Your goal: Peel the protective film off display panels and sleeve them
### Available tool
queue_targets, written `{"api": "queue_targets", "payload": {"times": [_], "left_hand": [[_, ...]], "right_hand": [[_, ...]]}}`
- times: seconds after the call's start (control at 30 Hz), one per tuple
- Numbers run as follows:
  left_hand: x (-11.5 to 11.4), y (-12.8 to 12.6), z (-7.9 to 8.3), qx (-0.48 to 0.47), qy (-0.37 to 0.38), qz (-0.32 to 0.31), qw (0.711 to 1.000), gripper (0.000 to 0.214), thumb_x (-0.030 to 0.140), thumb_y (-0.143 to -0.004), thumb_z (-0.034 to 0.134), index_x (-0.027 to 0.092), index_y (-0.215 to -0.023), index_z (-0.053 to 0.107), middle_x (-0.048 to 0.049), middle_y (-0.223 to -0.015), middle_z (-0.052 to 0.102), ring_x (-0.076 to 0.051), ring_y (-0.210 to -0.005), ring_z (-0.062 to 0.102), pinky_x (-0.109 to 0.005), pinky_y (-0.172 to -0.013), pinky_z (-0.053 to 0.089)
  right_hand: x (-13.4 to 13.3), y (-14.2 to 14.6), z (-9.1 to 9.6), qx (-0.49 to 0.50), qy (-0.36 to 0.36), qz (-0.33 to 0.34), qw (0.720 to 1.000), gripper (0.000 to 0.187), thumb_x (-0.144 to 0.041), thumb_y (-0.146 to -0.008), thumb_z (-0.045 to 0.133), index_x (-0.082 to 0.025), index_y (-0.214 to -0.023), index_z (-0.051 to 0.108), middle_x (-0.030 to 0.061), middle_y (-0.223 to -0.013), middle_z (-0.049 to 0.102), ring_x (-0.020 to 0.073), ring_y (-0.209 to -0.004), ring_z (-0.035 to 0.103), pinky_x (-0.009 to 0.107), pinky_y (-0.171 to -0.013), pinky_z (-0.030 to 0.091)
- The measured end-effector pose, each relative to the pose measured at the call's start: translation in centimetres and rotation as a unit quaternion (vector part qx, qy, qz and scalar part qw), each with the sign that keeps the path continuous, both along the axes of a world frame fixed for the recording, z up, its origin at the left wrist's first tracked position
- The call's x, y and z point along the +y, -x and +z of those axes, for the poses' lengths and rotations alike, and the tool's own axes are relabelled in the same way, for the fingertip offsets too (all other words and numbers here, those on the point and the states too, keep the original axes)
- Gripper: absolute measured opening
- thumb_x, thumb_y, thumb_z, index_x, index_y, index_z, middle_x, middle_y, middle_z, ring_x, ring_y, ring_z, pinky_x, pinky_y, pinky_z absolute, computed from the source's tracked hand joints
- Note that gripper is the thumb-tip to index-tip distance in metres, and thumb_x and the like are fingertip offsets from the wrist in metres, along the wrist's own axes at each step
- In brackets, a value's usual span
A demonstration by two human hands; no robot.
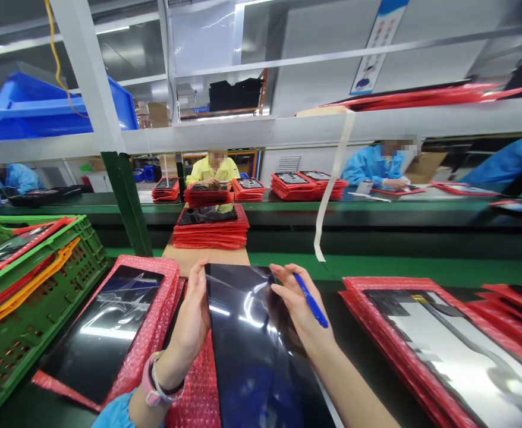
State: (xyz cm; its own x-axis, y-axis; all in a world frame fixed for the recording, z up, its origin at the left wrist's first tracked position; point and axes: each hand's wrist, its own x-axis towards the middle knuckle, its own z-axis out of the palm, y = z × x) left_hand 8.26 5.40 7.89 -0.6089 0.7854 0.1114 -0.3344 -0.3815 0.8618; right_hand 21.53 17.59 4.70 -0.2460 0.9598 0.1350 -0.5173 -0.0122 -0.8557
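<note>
A glossy black screen panel (256, 339) is held up in front of me, ceiling lights mirrored in its face. My left hand (194, 312) grips its upper left edge. On the opposite side, my right hand (301, 306) has its fingertips at the upper right edge, with a blue pen (311, 300) tucked between the fingers. Beneath the panel lies red bubble wrap (194, 386). To the left, another dark screen (113, 321) with pale marks rests face up on red bubble bags. On the right, a screen with its silvery back (457, 351) showing tops a red stack.
A green crate (51, 315) with wrapped screens stands at left. Ahead, a red stack (211, 232) sits on cardboard. A tape strip (332, 190) hangs from the shelf rail (243, 134). Co-workers in yellow (211, 169) and blue (372, 166) sit across the bench.
</note>
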Motion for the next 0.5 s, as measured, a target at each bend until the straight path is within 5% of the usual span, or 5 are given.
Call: {"api": "queue_targets", "payload": {"times": [0.1,0.2,0.33,0.5], "left_hand": [[-0.3,0.3,-1.1,0.002,0.024,-0.008,1.000,0.040,0.044,-0.089,0.051,0.021,-0.121,0.053,-0.0055,-0.136,0.053,-0.020,-0.136,0.034,-0.034,-0.113,0.024],[-0.7,1.4,-2.7,-0.003,0.082,-0.021,0.996,0.041,0.042,-0.089,0.050,0.021,-0.125,0.051,-0.0064,-0.145,0.043,-0.020,-0.139,0.029,-0.032,-0.113,0.021],[-2.7,3.3,-4.9,-0.025,0.207,-0.046,0.977,0.061,0.043,-0.087,0.050,0.020,-0.141,0.034,-0.0138,-0.151,0.033,-0.028,-0.137,0.032,-0.046,-0.111,0.023],[-5.9,4.7,-7.0,0.015,0.310,-0.024,0.950,0.071,0.030,-0.073,0.067,0.015,-0.137,0.041,-0.0148,-0.150,0.034,-0.027,-0.138,0.030,-0.033,-0.110,0.025]], "right_hand": [[-0.4,0.2,-1.5,-0.026,0.016,0.016,0.999,0.042,-0.023,-0.057,0.079,-0.025,-0.093,0.058,0.0046,-0.115,0.070,0.0250,-0.115,0.058,0.041,-0.097,0.042],[-0.3,0.6,-3.6,-0.043,0.042,0.022,0.998,0.036,-0.028,-0.056,0.080,-0.024,-0.084,0.057,0.0049,-0.101,0.075,0.0270,-0.108,0.063,0.041,-0.092,0.045],[0.2,1.9,-7.1,-0.049,0.047,0.009,0.998,0.030,-0.030,-0.058,0.079,-0.024,-0.072,0.053,0.0016,-0.086,0.075,0.0257,-0.102,0.065,0.039,-0.090,0.047],[0.4,4.4,-11.3,-0.081,0.028,-0.023,0.996,0.016,-0.029,-0.085,0.064,-0.015,-0.091,0.061,0.0034,-0.095,0.067,0.0193,-0.090,0.065,0.039,-0.081,0.052]]}}
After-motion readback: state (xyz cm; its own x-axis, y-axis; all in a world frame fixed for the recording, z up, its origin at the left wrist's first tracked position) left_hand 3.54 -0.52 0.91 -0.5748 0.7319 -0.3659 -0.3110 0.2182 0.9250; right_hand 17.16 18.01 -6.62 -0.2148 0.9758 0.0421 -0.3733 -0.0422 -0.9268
